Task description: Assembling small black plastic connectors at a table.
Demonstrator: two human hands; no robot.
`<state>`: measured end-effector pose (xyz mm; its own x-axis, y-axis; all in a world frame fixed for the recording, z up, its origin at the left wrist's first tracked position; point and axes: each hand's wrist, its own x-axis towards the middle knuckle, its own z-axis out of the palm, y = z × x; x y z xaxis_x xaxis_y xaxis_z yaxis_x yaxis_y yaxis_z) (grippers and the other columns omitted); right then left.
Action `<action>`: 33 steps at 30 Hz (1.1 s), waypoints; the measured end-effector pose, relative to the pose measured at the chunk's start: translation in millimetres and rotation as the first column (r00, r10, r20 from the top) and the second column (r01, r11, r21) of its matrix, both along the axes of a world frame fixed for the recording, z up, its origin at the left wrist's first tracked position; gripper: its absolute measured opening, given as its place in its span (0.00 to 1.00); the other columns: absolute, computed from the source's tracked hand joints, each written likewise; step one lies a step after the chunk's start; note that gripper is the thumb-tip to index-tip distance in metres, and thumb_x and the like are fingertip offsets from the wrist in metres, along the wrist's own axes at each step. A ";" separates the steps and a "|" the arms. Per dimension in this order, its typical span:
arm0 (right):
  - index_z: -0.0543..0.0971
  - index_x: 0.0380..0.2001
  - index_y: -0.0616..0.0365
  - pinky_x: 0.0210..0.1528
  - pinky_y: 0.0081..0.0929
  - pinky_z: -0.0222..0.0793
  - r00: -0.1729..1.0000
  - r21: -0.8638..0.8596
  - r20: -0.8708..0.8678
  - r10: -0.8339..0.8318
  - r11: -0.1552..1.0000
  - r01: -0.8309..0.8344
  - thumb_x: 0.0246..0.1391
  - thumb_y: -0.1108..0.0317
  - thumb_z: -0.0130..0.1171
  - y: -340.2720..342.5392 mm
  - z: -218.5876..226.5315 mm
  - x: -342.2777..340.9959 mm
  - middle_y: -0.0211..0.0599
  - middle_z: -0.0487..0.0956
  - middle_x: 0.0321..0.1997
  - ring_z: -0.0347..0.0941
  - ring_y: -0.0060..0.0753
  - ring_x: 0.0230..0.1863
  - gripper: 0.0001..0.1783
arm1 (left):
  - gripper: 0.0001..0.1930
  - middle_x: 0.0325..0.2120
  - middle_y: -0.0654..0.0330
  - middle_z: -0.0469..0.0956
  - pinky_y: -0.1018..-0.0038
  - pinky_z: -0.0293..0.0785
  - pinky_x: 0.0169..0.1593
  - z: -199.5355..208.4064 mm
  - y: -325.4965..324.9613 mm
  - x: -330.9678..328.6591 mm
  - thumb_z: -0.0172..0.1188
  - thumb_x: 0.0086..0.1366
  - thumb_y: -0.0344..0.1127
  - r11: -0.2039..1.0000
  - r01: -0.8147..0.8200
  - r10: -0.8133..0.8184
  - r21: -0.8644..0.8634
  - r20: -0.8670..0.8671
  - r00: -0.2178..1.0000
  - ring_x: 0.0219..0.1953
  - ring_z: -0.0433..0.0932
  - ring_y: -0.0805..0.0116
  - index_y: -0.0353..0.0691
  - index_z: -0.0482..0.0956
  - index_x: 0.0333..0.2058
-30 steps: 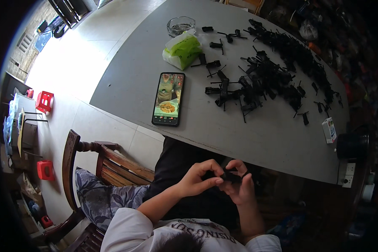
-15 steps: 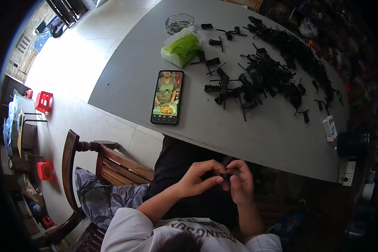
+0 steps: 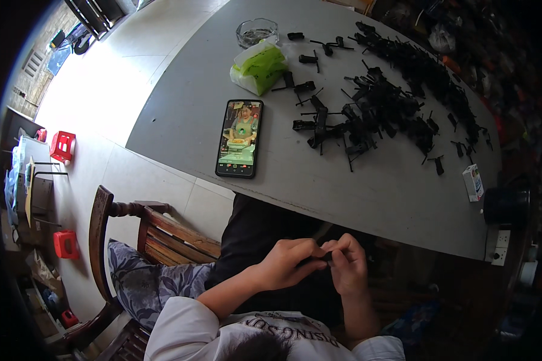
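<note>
Above my lap, just off the table's near edge, my left hand (image 3: pixel 291 262) and my right hand (image 3: pixel 349 262) meet at the fingertips. Between them they pinch a small black part (image 3: pixel 326 257); the fingers cover most of it, so its full shape does not show. On the grey table (image 3: pixel 367 198) ahead lies a tangled pile of small black parts (image 3: pixel 367 114), blocky with thin rods sticking out. A longer heap of similar black parts (image 3: pixel 427 66) runs along the far right.
A phone (image 3: pixel 239 138) playing a video lies near the table's left edge. Beyond it are a green-and-white plastic bag (image 3: pixel 260 67) and a glass ashtray (image 3: pixel 256 33). At right stand a small white carton (image 3: pixel 473 183) and a dark pot (image 3: pixel 506 206). A wooden chair (image 3: pixel 174 237) is at left.
My hands have turned the black part and come closer together, the left fingers curling further over it. The picture on the phone has changed.
</note>
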<state>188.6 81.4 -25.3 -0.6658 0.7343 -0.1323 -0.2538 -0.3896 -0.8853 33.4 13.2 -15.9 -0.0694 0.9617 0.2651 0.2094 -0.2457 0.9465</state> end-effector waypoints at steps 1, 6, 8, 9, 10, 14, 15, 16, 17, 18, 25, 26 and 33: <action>0.68 0.27 0.58 0.34 0.18 0.65 0.994 -0.150 -0.107 0.026 0.988 -0.042 0.57 0.66 0.54 0.3 -1.2 0.3 0.34 0.74 0.34 0.67 0.19 0.29 0.09 | 0.10 0.22 0.55 0.72 0.70 0.68 0.26 -0.1 0.4 0.2 0.63 0.51 0.27 1.000 0.003 -0.003 0.000 0.001 1.000 0.24 0.73 0.56 0.36 0.70 0.29; 0.67 0.27 0.57 0.31 0.18 0.65 0.997 -0.189 -0.058 0.059 0.980 -0.069 0.57 0.67 0.53 5.3 3.2 0.7 0.35 0.74 0.31 0.67 0.19 0.28 0.08 | 0.11 0.21 0.56 0.72 0.72 0.69 0.25 -0.8 0.7 0.4 0.64 0.50 0.25 0.999 0.010 -0.007 0.050 -0.060 0.998 0.22 0.73 0.58 0.35 0.71 0.31; 0.67 0.27 0.57 0.29 0.17 0.65 0.997 -0.183 -0.047 0.061 0.981 -0.068 0.57 0.67 0.53 8.9 10.0 0.2 0.34 0.74 0.30 0.68 0.18 0.27 0.08 | 0.11 0.22 0.56 0.72 0.72 0.69 0.26 1.7 3.7 -0.8 0.64 0.50 0.26 1.000 0.020 -0.020 0.023 -0.010 1.000 0.23 0.74 0.58 0.35 0.71 0.31; 0.67 0.28 0.57 0.27 0.16 0.65 0.993 -0.254 -0.055 0.105 0.960 -0.115 0.57 0.66 0.52 12.1 13.9 2.8 0.34 0.73 0.28 0.68 0.18 0.24 0.08 | 0.12 0.23 0.56 0.73 0.73 0.70 0.26 2.5 5.8 -2.1 0.65 0.51 0.27 1.000 0.030 -0.030 -0.004 0.040 0.999 0.23 0.74 0.58 0.35 0.72 0.32; 0.67 0.29 0.57 0.25 0.14 0.65 0.987 -0.323 -0.067 0.148 0.933 -0.161 0.58 0.66 0.51 14.7 16.2 4.9 0.34 0.73 0.26 0.69 0.18 0.22 0.08 | 0.12 0.23 0.56 0.73 0.73 0.70 0.26 2.3 7.8 -4.1 0.65 0.51 0.27 1.000 0.027 -0.027 -0.005 0.038 0.999 0.23 0.74 0.58 0.35 0.72 0.32; 0.66 0.31 0.58 0.21 0.16 0.66 0.931 -0.410 -0.079 0.356 0.840 -0.355 0.59 0.55 0.48 17.0 14.4 6.9 0.35 0.72 0.23 0.70 0.21 0.20 0.16 | 0.12 0.22 0.58 0.72 0.71 0.70 0.27 0.6 7.9 -11.7 0.64 0.51 0.30 0.978 0.147 -0.156 0.151 0.046 0.987 0.24 0.74 0.58 0.36 0.72 0.32; 0.66 0.31 0.58 0.21 0.16 0.66 0.933 -0.411 -0.078 0.352 0.841 -0.351 0.59 0.55 0.48 13.4 10.4 5.7 0.35 0.72 0.23 0.70 0.21 0.20 0.16 | 0.12 0.22 0.58 0.72 0.71 0.70 0.26 -0.2 7.5 -12.2 0.64 0.50 0.30 0.972 0.152 -0.158 0.182 0.017 0.987 0.23 0.74 0.58 0.36 0.72 0.32; 0.67 0.32 0.59 0.21 0.17 0.66 0.924 -0.405 -0.274 0.267 0.839 -0.363 0.58 0.51 0.48 6.0 6.6 3.1 0.35 0.72 0.23 0.70 0.22 0.20 0.19 | 0.12 0.22 0.58 0.72 0.71 0.70 0.26 -2.5 7.3 -11.4 0.64 0.50 0.30 0.971 0.155 -0.161 0.181 0.018 0.987 0.23 0.74 0.58 0.36 0.72 0.32; 0.67 0.32 0.59 0.20 0.19 0.66 0.871 -0.396 -0.459 0.176 0.837 -0.378 0.57 0.46 0.47 1.3 4.4 1.9 0.36 0.72 0.23 0.70 0.23 0.20 0.23 | 0.12 0.21 0.58 0.71 0.71 0.69 0.25 -5.8 6.5 -10.1 0.64 0.50 0.30 0.976 0.096 -0.102 0.196 0.020 0.995 0.22 0.74 0.59 0.36 0.72 0.32; 0.67 0.35 0.59 0.21 0.19 0.64 0.899 -0.409 -0.408 0.156 0.849 -0.333 0.55 0.41 0.47 -0.6 5.5 3.0 0.35 0.71 0.22 0.67 0.23 0.19 0.27 | 0.12 0.20 0.59 0.71 0.72 0.69 0.24 -7.7 5.7 -8.8 0.65 0.49 0.30 0.977 0.036 -0.042 0.210 0.022 0.999 0.21 0.73 0.59 0.37 0.72 0.31; 0.67 0.37 0.60 0.21 0.17 0.57 0.975 -0.433 -0.193 0.113 0.882 -0.188 0.56 0.56 0.53 -5.2 -6.1 10.8 0.32 0.70 0.26 0.59 0.19 0.18 0.17 | 0.12 0.20 0.59 0.72 0.71 0.68 0.24 1.6 4.8 -12.3 0.66 0.49 0.32 0.993 0.037 -0.029 0.111 -0.075 0.997 0.21 0.74 0.59 0.37 0.73 0.31; 0.67 0.39 0.60 0.21 0.17 0.57 0.959 -0.436 -0.198 0.203 0.858 -0.271 0.56 0.61 0.53 -3.9 -6.0 15.8 0.32 0.70 0.27 0.60 0.19 0.18 0.15 | 0.12 0.19 0.58 0.73 0.71 0.68 0.23 2.9 5.4 -19.0 0.66 0.49 0.32 0.984 0.135 -0.127 0.114 -0.076 0.989 0.21 0.74 0.59 0.37 0.74 0.30; 0.74 0.31 0.67 0.22 0.18 0.65 0.744 -0.256 -0.056 0.666 0.711 -0.655 0.53 0.71 0.55 4.8 11.9 23.5 0.33 0.73 0.24 0.68 0.20 0.21 0.08 | 0.11 0.19 0.57 0.73 0.70 0.67 0.23 7.9 5.9 -28.4 0.65 0.52 0.32 0.875 0.456 -0.467 0.162 0.033 0.884 0.20 0.74 0.59 0.35 0.77 0.33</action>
<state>212.1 86.3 -13.4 -0.9592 0.0489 -0.2785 0.1820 -0.6467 -0.7407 5.0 19.2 -8.0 0.3497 0.8399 0.4151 -0.0261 -0.4342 0.9005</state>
